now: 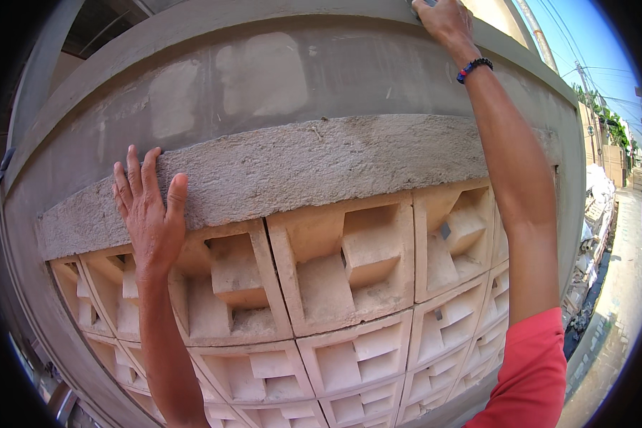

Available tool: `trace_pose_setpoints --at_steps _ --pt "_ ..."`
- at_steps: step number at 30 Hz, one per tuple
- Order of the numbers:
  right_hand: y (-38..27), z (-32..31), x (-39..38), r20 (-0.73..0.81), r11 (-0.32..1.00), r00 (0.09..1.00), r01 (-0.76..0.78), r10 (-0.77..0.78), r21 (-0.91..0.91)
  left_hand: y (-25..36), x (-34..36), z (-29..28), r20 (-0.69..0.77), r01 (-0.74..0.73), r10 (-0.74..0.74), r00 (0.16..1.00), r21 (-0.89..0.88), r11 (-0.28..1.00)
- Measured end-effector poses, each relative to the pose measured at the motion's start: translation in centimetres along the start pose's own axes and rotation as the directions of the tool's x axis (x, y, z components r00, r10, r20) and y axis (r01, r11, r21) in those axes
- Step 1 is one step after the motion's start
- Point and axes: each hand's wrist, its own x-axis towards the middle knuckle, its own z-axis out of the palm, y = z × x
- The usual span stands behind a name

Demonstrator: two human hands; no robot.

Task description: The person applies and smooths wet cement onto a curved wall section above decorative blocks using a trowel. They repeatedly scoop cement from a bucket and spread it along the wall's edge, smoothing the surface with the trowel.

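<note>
My left hand (pixel 150 214) lies spread against the rough grey cement band (pixel 321 160), its fingers pointing up and the thumb apart. Below the palm are the cream ventilation blocks (pixel 289 267) with their stepped openings. My right hand (pixel 446 21) reaches to the wall's upper ledge (pixel 264 18), at the top rim of the view. Its fingers are closed round a dark grey object (pixel 412 7), mostly cut off by the picture's edge, so its kind does not show. Between band and ledge runs a smoother grey plaster strip (pixel 264 71) with paler patches.
Far right, a narrow lane (pixel 624 264) runs along the wall, with white sacks or rubble (pixel 598 196) heaped beside it. A utility pole (pixel 585 89) and overhead wires stand beyond. A small dark object (pixel 4 167) sticks out at the wall's left edge.
</note>
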Motion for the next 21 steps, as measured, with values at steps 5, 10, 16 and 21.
trace_pose_setpoints --at_steps 5,10,16,21 --pt "-10.7 1.2 -5.7 -0.303 0.864 0.864 0.468 -0.401 0.189 -1.0 0.1 -0.5 0.051 0.007 -0.006 0.999 -0.016 1.000" --pt "-3.0 0.2 -3.6 -0.280 0.950 0.923 0.300 -0.265 0.090 -0.7 0.3 -0.9 0.076 0.028 -0.022 0.997 -0.077 0.997" --pt "10.9 -2.3 -1.2 -0.266 0.992 0.959 -0.079 0.102 0.098 -0.3 0.1 -0.3 0.052 -0.017 0.017 0.999 0.006 1.000" --pt "10.1 -0.3 0.5 -0.268 0.980 0.955 0.159 -0.123 0.120 -0.7 0.3 0.0 0.071 0.003 0.000 0.997 -0.043 0.999"
